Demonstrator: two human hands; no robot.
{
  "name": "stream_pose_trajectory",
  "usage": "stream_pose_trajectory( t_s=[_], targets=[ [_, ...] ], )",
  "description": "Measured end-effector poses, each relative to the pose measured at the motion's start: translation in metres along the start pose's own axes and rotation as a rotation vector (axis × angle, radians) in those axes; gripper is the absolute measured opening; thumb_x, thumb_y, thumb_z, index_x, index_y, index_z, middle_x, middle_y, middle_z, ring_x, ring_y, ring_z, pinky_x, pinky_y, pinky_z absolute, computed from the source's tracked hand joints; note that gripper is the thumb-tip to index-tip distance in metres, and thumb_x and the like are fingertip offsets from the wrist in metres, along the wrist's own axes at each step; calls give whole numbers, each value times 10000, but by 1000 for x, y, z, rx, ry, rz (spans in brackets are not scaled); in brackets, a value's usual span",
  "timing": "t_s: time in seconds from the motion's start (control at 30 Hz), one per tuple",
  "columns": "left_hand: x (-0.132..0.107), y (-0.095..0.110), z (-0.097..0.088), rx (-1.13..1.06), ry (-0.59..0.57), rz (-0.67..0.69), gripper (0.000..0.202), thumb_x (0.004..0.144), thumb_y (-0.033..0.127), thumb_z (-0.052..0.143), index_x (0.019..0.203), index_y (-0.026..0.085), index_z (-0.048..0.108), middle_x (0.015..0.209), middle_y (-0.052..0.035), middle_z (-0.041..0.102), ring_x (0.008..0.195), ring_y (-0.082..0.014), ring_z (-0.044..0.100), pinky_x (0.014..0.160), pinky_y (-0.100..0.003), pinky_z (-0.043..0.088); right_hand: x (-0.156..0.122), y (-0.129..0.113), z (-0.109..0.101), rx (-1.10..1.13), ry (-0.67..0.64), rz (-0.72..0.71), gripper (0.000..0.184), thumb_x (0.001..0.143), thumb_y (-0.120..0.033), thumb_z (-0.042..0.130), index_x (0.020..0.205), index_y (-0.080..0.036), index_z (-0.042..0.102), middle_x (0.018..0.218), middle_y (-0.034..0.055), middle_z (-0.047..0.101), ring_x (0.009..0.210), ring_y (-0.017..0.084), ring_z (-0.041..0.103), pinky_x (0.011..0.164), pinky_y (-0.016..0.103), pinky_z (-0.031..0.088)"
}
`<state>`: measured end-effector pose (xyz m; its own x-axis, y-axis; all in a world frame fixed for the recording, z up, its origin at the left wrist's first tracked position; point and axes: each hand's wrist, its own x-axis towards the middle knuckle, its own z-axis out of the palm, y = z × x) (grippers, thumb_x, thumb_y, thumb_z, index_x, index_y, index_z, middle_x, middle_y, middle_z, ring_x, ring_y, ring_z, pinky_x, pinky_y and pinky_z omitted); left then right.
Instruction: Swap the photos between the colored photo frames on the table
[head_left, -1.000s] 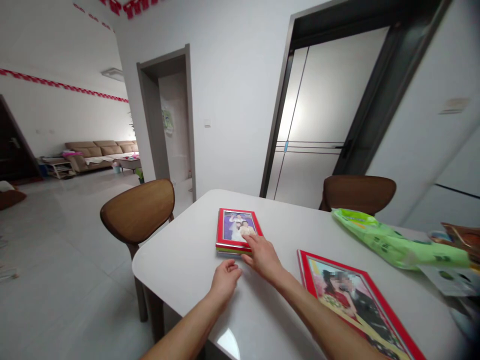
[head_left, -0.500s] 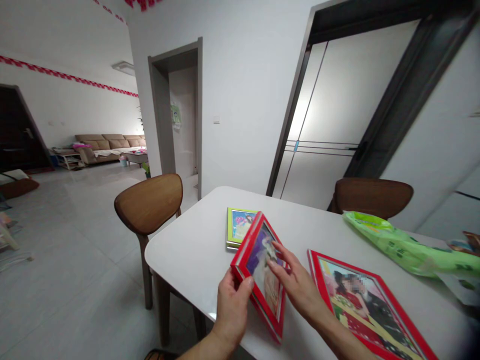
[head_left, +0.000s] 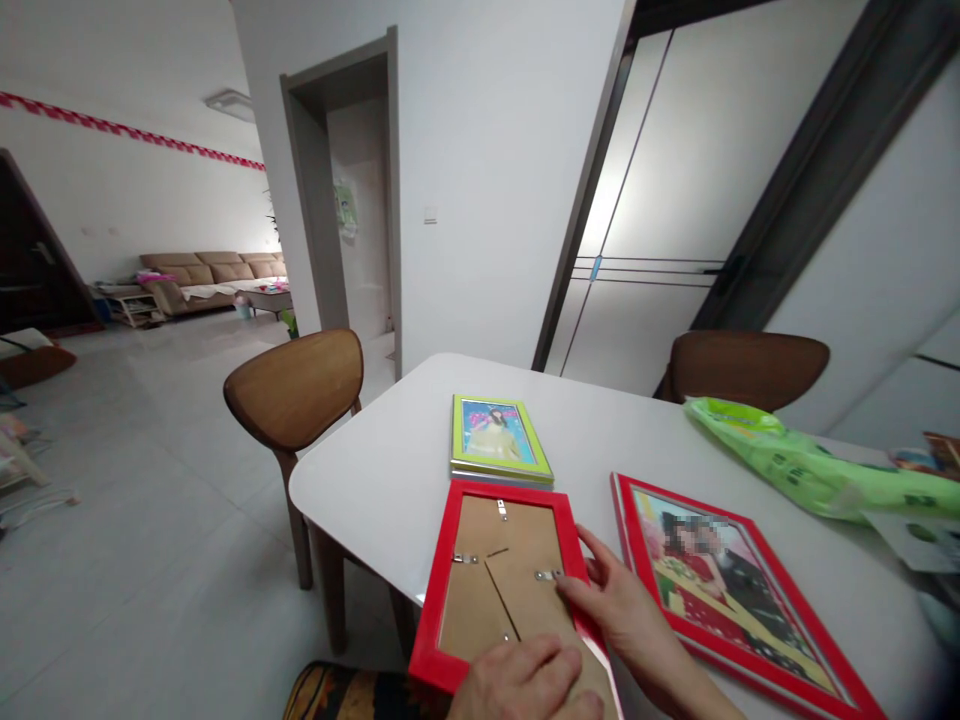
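Note:
A red picture frame (head_left: 437, 600) lies face down in front of me at the table's near edge. Its brown backing carries several small metal clips and a thin dark slit. My right hand (head_left: 626, 610) grips the frame's right edge, thumb on top by a clip. Over the lower part of the backing lies my left hand (head_left: 525, 685), fingers curled and closed; it covers the frame's bottom end. Just beyond the frame is a lime-green picture frame (head_left: 540, 455) on top of a silver-edged one. A larger red picture frame (head_left: 634, 530) rests photo-up to the right.
The white table (head_left: 397, 430) has a rounded far left corner. A green plastic bag (head_left: 810, 475) lies at its right side. One wooden chair (head_left: 300, 385) stands at the left, another chair (head_left: 742, 370) behind the table. A patterned cushion-like thing (head_left: 337, 690) shows below.
The red picture frame has turned from tilted, photo side showing, to face down with its backing up. My left hand has moved onto the backing, my right to its right edge.

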<state>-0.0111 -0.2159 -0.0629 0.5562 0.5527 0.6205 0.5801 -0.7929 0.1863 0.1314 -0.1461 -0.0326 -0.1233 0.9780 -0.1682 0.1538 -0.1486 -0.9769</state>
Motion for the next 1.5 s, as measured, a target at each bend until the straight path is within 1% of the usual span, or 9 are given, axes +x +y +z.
stream_pose_trajectory(
  t_s=[0.17,0.33,0.47,0.6,0.7,0.87,1.07,1.17,1.5],
  targets=[
    [-4,-3,16,77,16,21,225,838,176,370,909,167,584,931,-93,652,854,-222,601,619,-257,484,16,21,-3,-658,143,-157,584,651,-250,465,1217,-132,377,961,96,603,862,218,570,806,355,418],
    [-9,-5,20,12,-120,-26,214,828,188,394,954,184,567,988,-93,630,940,-222,564,717,-281,473,14,27,-2,-910,165,-340,411,677,-227,425,1065,-131,520,996,110,537,914,215,525,828,364,407],
    [-11,-21,-9,-135,-245,-196,399,709,287,554,1089,178,501,1121,-109,555,1037,-245,498,881,-352,396,16,28,-1,-983,150,-446,370,655,-181,445,999,-125,570,1170,143,449,1067,238,435,909,376,350],
    [-11,-56,-39,-88,-82,-642,553,665,153,495,1207,109,398,1265,-144,406,1173,-258,348,991,-430,254,22,23,1,-1029,80,-430,294,693,-172,424,905,-136,625,1115,144,494,1030,237,456,892,364,360],
    [-15,-72,-38,-170,-12,-772,563,657,130,460,1214,85,389,1286,-145,376,1184,-235,339,996,-397,269,25,17,0,-1031,78,-430,259,727,-203,413,837,-155,643,1035,128,530,944,219,494,827,337,398],
    [-22,-70,-22,-193,73,-809,538,674,99,393,1210,54,387,1279,-143,386,1185,-213,341,1004,-382,264,25,7,9,-1090,110,-517,253,729,-209,438,899,-175,622,958,103,565,898,229,489,766,356,395],
    [-19,-66,-19,-195,79,-841,514,695,99,381,1208,88,396,1279,-122,392,1189,-202,335,1017,-391,227,24,-4,66,-1014,-113,-643,170,767,-237,449,813,-192,606,860,61,566,829,173,495,738,288,380],
    [-18,-66,-19,-188,81,-839,509,698,98,376,1206,98,402,1274,-113,403,1186,-199,341,1017,-387,229,30,-5,84,-1050,-108,-636,178,787,-227,429,714,-186,586,780,48,552,765,156,486,695,265,368],
    [-16,-62,-22,-152,38,-841,521,683,82,374,1202,46,399,1282,-144,381,1189,-215,332,1013,-407,236,62,4,50,-1146,138,-535,259,806,-262,382,872,-157,609,829,87,550,787,184,467,704,286,345]
  ],
)
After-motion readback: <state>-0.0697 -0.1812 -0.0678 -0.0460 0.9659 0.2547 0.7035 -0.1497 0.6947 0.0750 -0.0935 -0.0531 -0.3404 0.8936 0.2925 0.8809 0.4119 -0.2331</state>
